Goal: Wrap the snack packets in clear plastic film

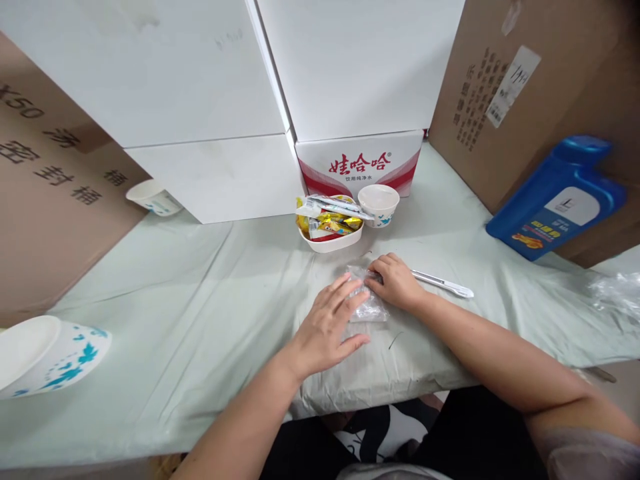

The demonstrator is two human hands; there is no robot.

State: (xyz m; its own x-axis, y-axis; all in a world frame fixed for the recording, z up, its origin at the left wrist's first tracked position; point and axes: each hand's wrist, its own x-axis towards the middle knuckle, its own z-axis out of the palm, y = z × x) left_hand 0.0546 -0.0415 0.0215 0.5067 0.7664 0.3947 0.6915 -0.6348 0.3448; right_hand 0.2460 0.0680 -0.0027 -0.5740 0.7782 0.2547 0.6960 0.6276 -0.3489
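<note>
A small, crinkled clear plastic bag (371, 309) lies on the cloth-covered table in front of me. My left hand (325, 323) is open, its fingers spread over the left side of the bag and its thumb held apart. At the bag's upper right, the curled fingers and thumb of my right hand (397, 283) close on the plastic. What lies under my fingers is hidden. Just right of that hand rests a slim white utility knife (445, 285), partly covered by it.
Beyond my hands stand a white bowl (330, 245) of snack packets and a paper cup (379, 205). More cups (75, 357) sit at left. White boxes (357, 163) line the back. A blue bottle (557, 200) leans by a brown carton (520, 80) at right.
</note>
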